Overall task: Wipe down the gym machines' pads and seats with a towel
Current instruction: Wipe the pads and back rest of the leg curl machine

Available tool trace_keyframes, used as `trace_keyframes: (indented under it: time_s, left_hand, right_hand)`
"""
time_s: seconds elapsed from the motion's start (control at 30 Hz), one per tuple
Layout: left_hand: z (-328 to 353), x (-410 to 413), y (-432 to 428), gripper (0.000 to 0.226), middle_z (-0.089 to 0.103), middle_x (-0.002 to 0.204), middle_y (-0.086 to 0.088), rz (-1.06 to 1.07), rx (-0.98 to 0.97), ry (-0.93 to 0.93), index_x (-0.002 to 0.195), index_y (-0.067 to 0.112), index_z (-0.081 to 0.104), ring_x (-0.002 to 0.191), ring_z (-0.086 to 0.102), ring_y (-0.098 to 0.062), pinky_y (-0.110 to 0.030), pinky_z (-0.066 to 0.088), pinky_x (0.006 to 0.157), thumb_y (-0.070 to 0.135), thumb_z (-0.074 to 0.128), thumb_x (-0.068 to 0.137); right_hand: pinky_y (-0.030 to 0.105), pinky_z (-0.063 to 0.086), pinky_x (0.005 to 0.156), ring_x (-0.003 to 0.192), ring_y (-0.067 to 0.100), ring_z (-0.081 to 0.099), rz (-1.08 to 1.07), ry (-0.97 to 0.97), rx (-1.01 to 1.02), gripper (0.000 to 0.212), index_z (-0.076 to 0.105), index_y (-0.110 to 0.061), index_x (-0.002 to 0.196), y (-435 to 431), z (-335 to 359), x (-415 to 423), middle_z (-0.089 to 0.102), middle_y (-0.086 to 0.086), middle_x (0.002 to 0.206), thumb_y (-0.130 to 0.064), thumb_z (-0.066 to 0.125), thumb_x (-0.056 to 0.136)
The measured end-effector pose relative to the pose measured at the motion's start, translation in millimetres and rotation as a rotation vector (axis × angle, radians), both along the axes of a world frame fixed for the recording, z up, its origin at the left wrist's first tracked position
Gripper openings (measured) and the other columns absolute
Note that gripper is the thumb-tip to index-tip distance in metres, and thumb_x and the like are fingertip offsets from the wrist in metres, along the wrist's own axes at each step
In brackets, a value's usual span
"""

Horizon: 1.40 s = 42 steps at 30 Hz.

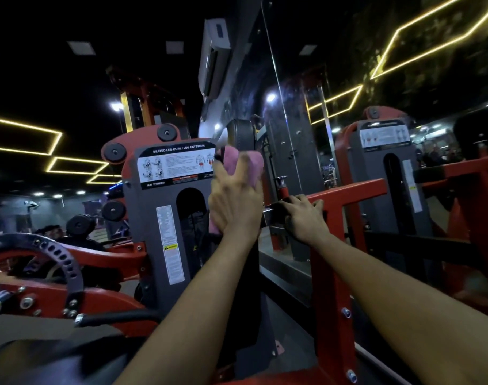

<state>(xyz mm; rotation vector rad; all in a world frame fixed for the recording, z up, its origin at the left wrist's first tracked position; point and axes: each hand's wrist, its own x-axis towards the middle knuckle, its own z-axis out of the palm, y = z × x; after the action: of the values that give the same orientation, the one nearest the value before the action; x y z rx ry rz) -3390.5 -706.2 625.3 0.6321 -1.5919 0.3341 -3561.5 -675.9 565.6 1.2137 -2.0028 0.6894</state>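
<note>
While the left hand (234,201) presses it, the towel (254,162) runs vertically.

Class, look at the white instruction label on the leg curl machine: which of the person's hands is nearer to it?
Left. The left hand, pressing the pink towel, is just right of the label; the right hand holds the red frame farther right.
</note>
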Motion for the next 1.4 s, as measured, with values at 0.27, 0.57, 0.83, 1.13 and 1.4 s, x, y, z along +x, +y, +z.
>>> trace_keyframes:
  time_s: [0.27,0.57,0.83,1.13,1.4]
  left_hand:
    - [78.2,-0.1,-12.1,0.041,0.049,0.111,-0.009,-0.096,-0.161,-0.096,0.120,0.031,0.050,0.081,0.061,-0.031,-0.039,0.056,0.062,0.056,0.061,0.089]
    - [-29.6,13.4,-19.4,0.050,0.053,0.134,-0.018,-0.032,-0.196,-0.147,0.132,0.033,0.056,0.081,0.061,-0.030,-0.037,0.053,0.059,0.048,0.071,0.086]
    - [122.1,19.1,-34.3,0.045,0.050,0.110,-0.001,-0.272,-0.177,-0.220,0.121,0.044,0.054,0.087,0.063,-0.033,-0.042,0.056,0.074,0.067,0.062,0.084]
    - [174.6,-2.2,-87.4,0.042,0.060,0.114,0.004,-0.873,0.076,-0.273,0.109,0.032,0.071,0.107,0.060,-0.012,-0.033,0.047,0.102,0.050,0.071,0.071]
    - [225.4,-10.7,-117.8,0.036,0.072,0.116,-0.002,-0.994,0.270,-0.663,0.109,0.033,0.074,0.112,0.067,-0.024,-0.052,0.051,0.101,0.044,0.075,0.074]
  right_hand:
    - [0.046,0.026,0.090,0.134,0.020,0.038,0.005,0.005,-0.032,0.048,0.051,-0.041,0.142,0.8,1.0,2.0,0.053,-0.009,0.142,-0.024,0.049,0.098]
    - [0.050,0.029,0.095,0.138,0.018,0.035,-0.020,-0.100,0.001,0.059,0.046,-0.041,0.145,3.1,5.0,14.3,0.048,-0.009,0.146,-0.018,0.050,0.091]
    - [0.052,0.024,0.108,0.136,0.020,0.042,0.129,-0.406,-0.087,0.050,0.049,-0.045,0.144,6.3,21.9,31.6,0.057,-0.005,0.138,-0.025,0.052,0.097]
    - [0.019,0.043,0.062,0.081,0.018,0.056,0.599,-0.656,-0.786,0.036,0.066,-0.004,0.091,7.8,94.9,103.1,0.068,0.018,0.092,-0.030,0.046,0.108]
    - [0.039,0.038,0.064,0.070,0.026,0.055,0.168,-0.764,-1.118,0.029,0.059,-0.019,0.064,-28.3,126.6,120.8,0.063,0.004,0.067,-0.014,0.053,0.092]
